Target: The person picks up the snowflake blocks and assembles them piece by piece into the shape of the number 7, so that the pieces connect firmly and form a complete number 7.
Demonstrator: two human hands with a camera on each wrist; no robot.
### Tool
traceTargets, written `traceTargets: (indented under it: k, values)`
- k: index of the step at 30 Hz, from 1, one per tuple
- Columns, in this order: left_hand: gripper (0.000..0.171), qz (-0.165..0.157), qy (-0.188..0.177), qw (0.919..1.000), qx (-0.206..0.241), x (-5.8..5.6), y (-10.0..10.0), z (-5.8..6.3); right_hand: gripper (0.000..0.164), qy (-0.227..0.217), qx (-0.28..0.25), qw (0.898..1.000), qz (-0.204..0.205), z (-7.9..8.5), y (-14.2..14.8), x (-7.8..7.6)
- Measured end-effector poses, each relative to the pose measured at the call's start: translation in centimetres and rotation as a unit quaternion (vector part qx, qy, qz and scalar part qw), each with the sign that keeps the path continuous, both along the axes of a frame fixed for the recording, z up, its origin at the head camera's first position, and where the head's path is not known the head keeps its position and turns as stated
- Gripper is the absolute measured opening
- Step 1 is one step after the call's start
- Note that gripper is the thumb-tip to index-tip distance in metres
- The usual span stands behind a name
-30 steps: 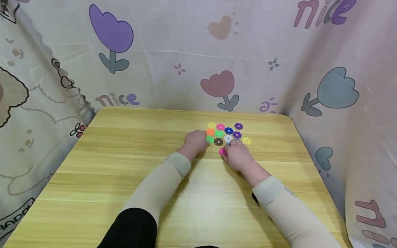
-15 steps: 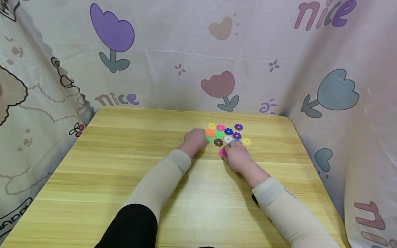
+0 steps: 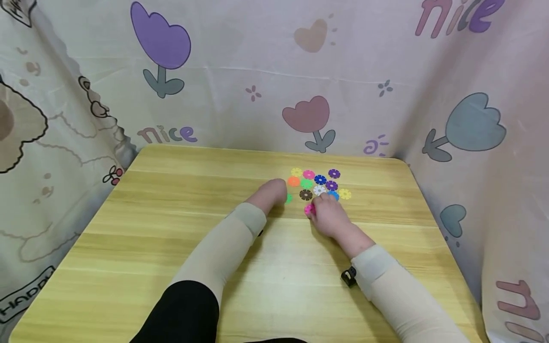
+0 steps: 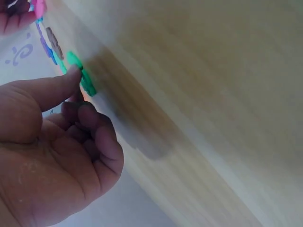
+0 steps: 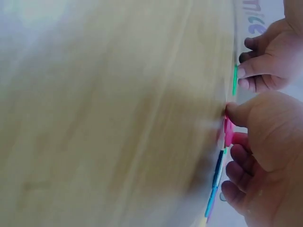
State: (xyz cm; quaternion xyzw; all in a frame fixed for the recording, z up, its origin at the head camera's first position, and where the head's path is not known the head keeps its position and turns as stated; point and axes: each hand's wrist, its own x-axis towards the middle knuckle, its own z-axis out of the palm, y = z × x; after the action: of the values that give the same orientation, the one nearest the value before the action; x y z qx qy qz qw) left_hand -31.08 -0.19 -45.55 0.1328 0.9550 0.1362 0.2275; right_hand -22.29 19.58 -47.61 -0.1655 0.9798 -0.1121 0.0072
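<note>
Flat, notched, flower-shaped plastic discs lie in a cluster near the table's far side. My left hand [image 3: 273, 191] is at the cluster's left edge and pinches a green disc [image 4: 86, 80] by its rim, fingers curled in the left wrist view. At the near edge, my right hand [image 3: 329, 215] pinches a pink disc [image 5: 228, 131] between thumb and index finger. Between the hands lie a brown disc [image 3: 306, 195] and a white disc [image 3: 319, 190]. An orange disc [image 3: 293, 181] sits just beyond the left hand. A light blue disc [image 3: 333, 195] shows partly behind the right hand.
Farther back are a yellow disc [image 3: 296, 172], a dark blue disc [image 3: 320, 179] and a purple disc [image 3: 334, 174]. Another yellow disc [image 3: 345, 194] lies right of the right hand. A printed curtain [image 3: 240, 57] hangs behind the wooden table [image 3: 163, 214].
The left hand has turned slightly, and its green disc has shifted a little nearer and left of the cluster. The right hand stays almost in place on the pink disc. The head view has shifted slightly.
</note>
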Motion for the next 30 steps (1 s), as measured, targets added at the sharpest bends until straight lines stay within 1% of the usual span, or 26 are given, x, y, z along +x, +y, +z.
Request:
traceTargets:
  k: [2, 5, 8, 12, 16, 19, 21, 23, 26, 30]
  values:
    - [0.021, 0.002, 0.007, 1.0, -0.002, 0.3, 0.0, 0.0, 0.029, 0.006, 0.0, 1.0, 0.0, 0.2, -0.1, 0.0]
    - [0.016, 0.01, 0.033, 0.9992, -0.018, 0.6, 0.1, -0.1, 0.03, 0.006, 0.003, 1.0, 0.002, 0.3, -0.1, 0.1]
    - [0.012, 0.018, 0.059, 0.9979, -0.021, 1.1, 0.0, 0.1, 0.034, 0.006, 0.011, 1.0, 0.0, 0.5, -0.1, 0.2]
    - [0.024, 0.017, 0.088, 0.9958, -0.019, 1.7, -0.1, 0.2, 0.035, 0.009, 0.023, 1.0, 0.001, 0.8, 0.0, 0.4]
    - [0.026, 0.022, 0.082, 0.9961, -0.02, 1.7, -0.2, 0.3, 0.035, 0.011, 0.027, 1.0, 0.001, 0.9, -0.1, 0.4]
    - [0.032, 0.036, 0.069, 0.9968, -0.017, 1.7, -0.3, 0.4, 0.034, 0.01, 0.028, 1.0, -0.001, 0.8, -0.2, 0.4]
    - [0.036, 0.043, 0.067, 0.9967, -0.015, 1.8, -0.5, 0.4, 0.034, 0.005, 0.028, 1.0, -0.005, 0.8, -0.2, 0.4]
    - [0.034, 0.047, 0.069, 0.9964, -0.014, 2.0, -0.6, 0.5, 0.035, -0.002, 0.025, 1.0, -0.008, 0.8, -0.3, 0.4]
    - [0.025, 0.049, 0.079, 0.9957, -0.003, 2.3, -0.9, 0.6, 0.032, -0.013, 0.018, 1.0, -0.016, 0.9, -0.3, 0.4]
    - [0.017, 0.062, 0.08, 0.9943, 0.033, 2.8, -1.3, 1.0, 0.029, -0.027, 0.003, 0.999, -0.024, 1.2, -0.2, 0.5]
